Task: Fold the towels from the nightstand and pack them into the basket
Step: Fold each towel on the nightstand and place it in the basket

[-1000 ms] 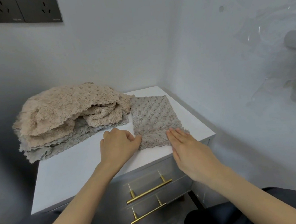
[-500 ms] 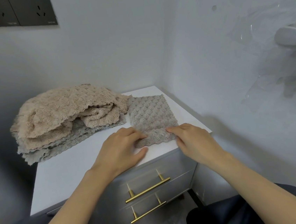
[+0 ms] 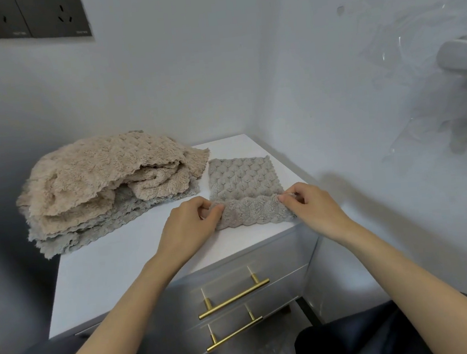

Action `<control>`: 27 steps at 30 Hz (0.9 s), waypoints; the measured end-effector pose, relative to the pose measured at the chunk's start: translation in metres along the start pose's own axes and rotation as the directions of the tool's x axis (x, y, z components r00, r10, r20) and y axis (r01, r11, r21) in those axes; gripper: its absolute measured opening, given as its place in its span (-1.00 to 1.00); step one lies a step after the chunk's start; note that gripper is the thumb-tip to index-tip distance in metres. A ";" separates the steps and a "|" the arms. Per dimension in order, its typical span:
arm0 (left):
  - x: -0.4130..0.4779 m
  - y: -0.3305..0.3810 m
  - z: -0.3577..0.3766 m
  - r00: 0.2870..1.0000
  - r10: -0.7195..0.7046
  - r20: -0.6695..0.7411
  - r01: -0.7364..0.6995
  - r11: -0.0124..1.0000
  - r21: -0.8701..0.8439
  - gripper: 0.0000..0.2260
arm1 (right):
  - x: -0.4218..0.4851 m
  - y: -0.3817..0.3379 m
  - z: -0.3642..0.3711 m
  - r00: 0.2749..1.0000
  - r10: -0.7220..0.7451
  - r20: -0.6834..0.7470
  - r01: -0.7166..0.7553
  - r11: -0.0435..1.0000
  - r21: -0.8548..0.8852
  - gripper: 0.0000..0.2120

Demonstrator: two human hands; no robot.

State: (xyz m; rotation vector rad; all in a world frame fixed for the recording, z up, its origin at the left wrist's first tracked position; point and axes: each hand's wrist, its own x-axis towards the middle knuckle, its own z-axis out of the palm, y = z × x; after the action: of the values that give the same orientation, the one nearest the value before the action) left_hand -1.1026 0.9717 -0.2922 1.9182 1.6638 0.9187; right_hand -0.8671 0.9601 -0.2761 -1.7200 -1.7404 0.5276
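Observation:
A small grey towel point(image 3: 243, 183) lies flat on the right part of the white nightstand top point(image 3: 114, 264). Its near edge is turned up and back over itself in a short fold. My left hand point(image 3: 192, 224) pinches the left corner of that fold, and my right hand point(image 3: 313, 207) pinches the right corner. A loose pile of beige towels point(image 3: 102, 176) over grey ones sits on the left back of the nightstand. No basket is in view.
The nightstand stands in a corner, walls behind and to the right. Two drawers with brass handles point(image 3: 233, 299) face me below the top. Dark wall sockets point(image 3: 19, 17) are at the upper left. My knees in dark trousers point(image 3: 359, 342) sit close to the drawers.
Both hands went from resting beside the towel's near edge to pinching its two near corners, and they have lifted that edge and rolled it away from me.

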 end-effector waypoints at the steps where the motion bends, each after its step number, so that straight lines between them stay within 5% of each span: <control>1: 0.001 0.000 0.001 1.000 -0.018 -0.006 0.018 1.000 -0.008 -0.74 | 0.001 0.001 0.002 1.000 0.015 -0.016 -0.015 1.000 0.004 -0.85; 7: 0.005 0.004 0.005 0.997 -0.047 -0.065 0.050 0.998 0.036 -0.81 | -0.002 0.000 0.011 0.986 -0.036 -0.161 0.014 0.991 -0.136 -0.83; 11: 0.008 0.004 0.005 0.997 -0.063 -0.037 0.064 0.998 0.011 -0.81 | -0.013 -0.021 0.015 0.892 -0.366 -0.263 0.245 0.884 -0.399 -0.82; 14: 0.009 0.004 0.005 0.997 -0.060 -0.038 0.061 0.998 0.011 -0.81 | -0.030 -0.040 0.032 0.844 -0.517 -0.141 0.424 0.805 -0.415 -0.69; 19: 0.009 0.005 0.005 0.997 -0.063 -0.037 0.064 0.998 0.020 -0.80 | -0.037 -0.044 0.057 0.869 -0.464 0.171 0.485 0.728 -0.484 -0.52; 27: 0.007 0.006 0.004 0.998 -0.012 -0.063 0.020 0.992 0.122 -0.80 | -0.038 -0.029 0.052 0.901 -0.391 0.190 0.428 0.717 -0.551 -0.49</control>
State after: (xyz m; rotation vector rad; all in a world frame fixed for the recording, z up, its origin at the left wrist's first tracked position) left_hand -1.0956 0.9778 -0.2895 1.9709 1.8069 0.8976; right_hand -0.9252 0.9277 -0.2998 -1.6044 -2.4186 -0.1922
